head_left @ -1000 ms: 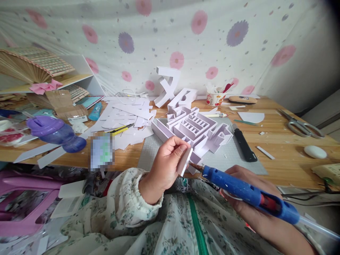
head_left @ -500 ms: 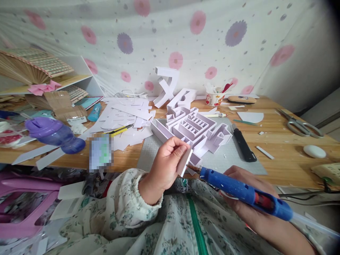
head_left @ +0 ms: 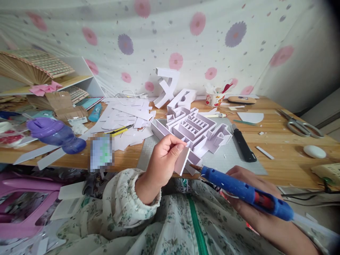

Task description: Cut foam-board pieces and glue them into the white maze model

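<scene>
My left hand pinches a small white foam board piece between thumb and fingers, its edge turned to the right. A blue hot glue gun lies in my right hand, which is closed around it from below and partly hidden by it. The brown nozzle points left, a short gap from the board piece's edge. A clear glue stick runs out of the gun's back end. Just beyond my hands, a white foam board structure with many thin upright walls rests on a grey cutting mat.
White board scraps and a yellow craft knife lie left of the mat. A black-handled tool, scissors and a white egg-shaped object are on the right. Finished-looking white shapes stand behind; a purple bottle lies left.
My left hand has shifted slightly left and turned the board piece, showing more of its face. The nozzle is now farther from its edge.
</scene>
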`<action>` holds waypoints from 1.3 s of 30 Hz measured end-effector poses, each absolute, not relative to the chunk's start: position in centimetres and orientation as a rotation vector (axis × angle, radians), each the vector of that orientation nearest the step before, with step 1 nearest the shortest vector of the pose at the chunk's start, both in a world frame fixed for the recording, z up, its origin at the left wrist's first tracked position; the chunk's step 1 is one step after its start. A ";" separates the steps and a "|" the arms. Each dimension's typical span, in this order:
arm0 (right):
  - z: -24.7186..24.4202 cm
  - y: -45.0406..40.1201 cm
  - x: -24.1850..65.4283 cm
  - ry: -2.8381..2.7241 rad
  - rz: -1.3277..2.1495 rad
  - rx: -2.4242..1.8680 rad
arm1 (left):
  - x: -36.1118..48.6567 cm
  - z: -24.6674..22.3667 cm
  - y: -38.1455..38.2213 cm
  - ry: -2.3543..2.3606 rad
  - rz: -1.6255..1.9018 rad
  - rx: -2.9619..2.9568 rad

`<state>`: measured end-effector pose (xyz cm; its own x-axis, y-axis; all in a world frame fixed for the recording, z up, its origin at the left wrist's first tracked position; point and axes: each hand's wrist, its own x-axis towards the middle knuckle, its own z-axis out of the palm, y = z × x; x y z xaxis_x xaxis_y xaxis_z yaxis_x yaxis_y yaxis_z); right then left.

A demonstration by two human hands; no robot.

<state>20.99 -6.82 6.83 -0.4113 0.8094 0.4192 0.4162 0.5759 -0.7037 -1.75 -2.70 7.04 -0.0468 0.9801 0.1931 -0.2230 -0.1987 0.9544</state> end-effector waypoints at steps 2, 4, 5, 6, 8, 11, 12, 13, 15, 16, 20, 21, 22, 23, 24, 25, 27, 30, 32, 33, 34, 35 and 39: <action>7.3 -6.7 20.8 -2.023 0.611 -0.942 | -1.5 7.3 -2.7 0.883 1.426 1.041; 7.7 -6.7 20.6 -2.024 0.605 -0.933 | -1.2 7.5 -2.8 0.801 1.370 0.920; 7.7 -6.6 20.5 -2.029 0.614 -0.938 | -1.0 7.6 -2.9 0.764 1.346 0.874; 7.7 -6.6 20.4 -2.033 0.631 -0.946 | -0.9 7.7 -2.9 0.730 1.325 0.839; 7.5 -6.7 20.3 -2.042 0.670 -0.984 | -0.7 7.9 -3.0 0.681 1.309 0.796; 7.2 -6.8 20.2 -2.039 0.697 -1.007 | -0.6 7.9 -3.1 0.654 1.284 0.752; 7.1 -6.8 20.2 -2.041 0.699 -1.009 | -0.6 7.9 -3.2 0.655 1.276 0.742; 7.1 -6.8 20.1 -2.045 0.696 -1.006 | -0.6 7.9 -3.2 0.658 1.270 0.733; 7.2 -6.7 20.0 -2.061 0.687 -0.984 | -0.6 7.9 -3.2 0.659 1.261 0.716; 7.3 -6.7 20.0 -2.064 0.683 -0.963 | -0.6 7.9 -3.3 0.661 1.261 0.708; 8.0 -6.6 19.5 -2.042 0.668 -0.903 | -0.5 8.1 -3.3 0.669 1.261 0.695; 8.1 -6.6 19.4 -2.035 0.659 -0.897 | -0.4 8.1 -3.3 0.665 1.261 0.692; 8.2 -6.7 19.3 -2.032 0.653 -0.897 | -0.4 8.1 -3.3 0.660 1.260 0.688; 8.2 -6.8 19.2 -2.026 0.651 -0.904 | -0.3 8.2 -3.3 0.653 1.260 0.684; 8.1 -6.8 19.2 -2.027 0.662 -0.909 | -0.3 8.2 -3.3 0.647 1.261 0.681; 8.0 -6.9 19.2 -2.034 0.686 -0.914 | -0.2 8.2 -3.4 0.638 1.262 0.680; 7.8 -7.1 19.3 -2.048 0.746 -0.920 | -0.2 8.3 -3.5 0.616 1.265 0.685; 7.5 -7.3 19.4 -2.057 0.814 -0.878 | -0.1 8.5 -3.5 0.593 1.249 0.684; 7.6 -7.3 19.4 -2.058 0.827 -0.835 | -0.1 8.7 -3.6 0.597 1.234 0.669; 7.7 -7.4 19.3 -2.057 0.827 -0.815 | -0.1 8.8 -3.6 0.601 1.222 0.658; 7.8 -7.4 19.3 -2.055 0.824 -0.811 | -0.1 8.9 -3.6 0.602 1.212 0.644; 8.0 -7.5 19.2 -2.054 0.817 -0.820 | -0.1 8.9 -3.6 0.596 1.208 0.630; 8.4 -7.5 19.4 -2.005 0.760 -0.947 | -0.2 8.9 -3.7 0.542 1.219 0.578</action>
